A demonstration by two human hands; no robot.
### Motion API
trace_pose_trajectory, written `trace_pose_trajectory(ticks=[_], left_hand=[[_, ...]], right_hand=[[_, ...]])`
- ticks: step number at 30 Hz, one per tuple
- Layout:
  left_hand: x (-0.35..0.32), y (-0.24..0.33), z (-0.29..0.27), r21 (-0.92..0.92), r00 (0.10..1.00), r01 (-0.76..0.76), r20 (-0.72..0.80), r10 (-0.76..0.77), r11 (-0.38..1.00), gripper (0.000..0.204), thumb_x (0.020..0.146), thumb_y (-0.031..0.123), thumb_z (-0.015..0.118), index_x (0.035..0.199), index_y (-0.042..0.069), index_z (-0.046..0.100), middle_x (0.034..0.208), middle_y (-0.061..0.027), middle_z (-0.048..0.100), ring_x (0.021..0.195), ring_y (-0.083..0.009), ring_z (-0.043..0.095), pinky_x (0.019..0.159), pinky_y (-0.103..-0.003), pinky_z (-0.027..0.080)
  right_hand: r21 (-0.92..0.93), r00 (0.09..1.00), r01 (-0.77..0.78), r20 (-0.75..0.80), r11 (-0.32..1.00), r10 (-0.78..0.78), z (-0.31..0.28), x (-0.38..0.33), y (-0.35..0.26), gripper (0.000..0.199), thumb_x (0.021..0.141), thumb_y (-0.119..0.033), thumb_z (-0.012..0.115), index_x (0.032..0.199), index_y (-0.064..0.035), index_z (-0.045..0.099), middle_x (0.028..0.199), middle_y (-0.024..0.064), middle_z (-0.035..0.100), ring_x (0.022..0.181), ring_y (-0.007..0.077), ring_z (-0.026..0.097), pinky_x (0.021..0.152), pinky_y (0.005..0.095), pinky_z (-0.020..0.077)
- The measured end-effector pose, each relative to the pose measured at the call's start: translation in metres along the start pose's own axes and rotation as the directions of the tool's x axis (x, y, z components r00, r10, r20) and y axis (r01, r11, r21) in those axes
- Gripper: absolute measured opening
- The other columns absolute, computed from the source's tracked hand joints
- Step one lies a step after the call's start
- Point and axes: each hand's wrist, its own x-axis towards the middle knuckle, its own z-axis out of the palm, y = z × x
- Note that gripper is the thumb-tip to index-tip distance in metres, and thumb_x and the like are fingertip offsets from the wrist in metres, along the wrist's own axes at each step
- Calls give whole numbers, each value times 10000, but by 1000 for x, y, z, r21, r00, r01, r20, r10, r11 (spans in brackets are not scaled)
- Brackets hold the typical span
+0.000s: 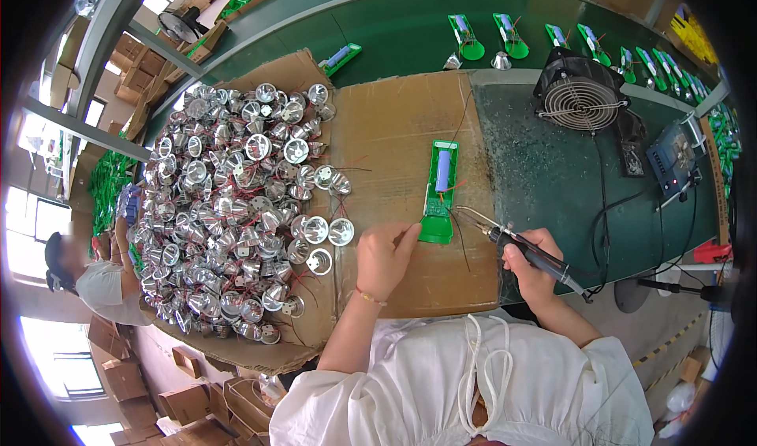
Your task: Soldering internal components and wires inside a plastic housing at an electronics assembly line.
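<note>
In front of me a green plastic housing (436, 231) lies on the cardboard sheet (378, 138). Inside it is a purple cylindrical battery (443, 170), with thin red and dark wires by its lower part. My left hand (380, 263) is closed, its fingertips at the housing's lower left edge; what they pinch is too small to make out. My right hand (538, 284) grips a soldering iron (553, 266), with a thin curved metal tube along its front. The iron's tip points left, close to the housing's wires.
Many silver reflector cups (229, 209) with red wires are heaped on cardboard at left. A black fan (579, 103) and a soldering station (672, 162) stand at right, cables trailing. Similar green housings (512, 37) line the far green surface. Another person (98, 280) is at far left.
</note>
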Motion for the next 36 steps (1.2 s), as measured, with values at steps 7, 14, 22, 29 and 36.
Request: trace_pose_trajectory(ticks=[7, 14, 22, 29, 36], left_hand=[[6, 6, 12, -148, 995, -39, -96, 25, 988, 95, 730, 96, 639, 690, 10, 630, 720, -106, 578, 639, -246, 561, 563, -316, 443], [11, 6, 15, -124, 996, 26, -76, -35, 992, 105, 720, 97, 634, 670, 6, 620, 715, -105, 578, 643, -246, 565, 578, -324, 445], [14, 6, 16, -153, 997, 51, -54, -60, 987, 118, 728, 98, 633, 667, -1, 615, 723, -113, 582, 610, -236, 570, 555, -309, 445], [15, 6, 18, -183, 995, 72, -58, -84, 981, 121, 732, 94, 632, 673, -10, 614, 725, -119, 587, 591, -215, 581, 540, -294, 450], [12, 5, 19, -198, 991, 93, -72, -109, 976, 148, 729, 116, 638, 662, -13, 612, 715, -118, 586, 587, -213, 584, 543, -298, 453]], right_hand=[[-109, 995, 77, 66, 991, -70, 4, 7, 7, 178, 784, -93, 631, 803, 10, 487, 640, 83, 569, 513, 91, 533, 462, 213, 453], [-42, 997, 35, 63, 999, -32, 16, 10, 7, 167, 780, -76, 637, 775, -4, 487, 623, 57, 575, 516, 66, 522, 464, 202, 426], [36, 998, -45, 56, 998, 43, 21, 17, 10, 155, 787, -82, 623, 776, -16, 483, 607, 71, 563, 496, 81, 525, 441, 205, 429], [70, 996, -88, -2, 994, 88, 19, 11, 1, 141, 804, -73, 597, 784, -17, 469, 602, 75, 559, 484, 87, 517, 448, 206, 429], [109, 995, -76, -48, 991, 82, 10, 5, -6, 158, 801, -79, 616, 803, -4, 478, 646, 81, 577, 541, 89, 544, 497, 219, 459]])
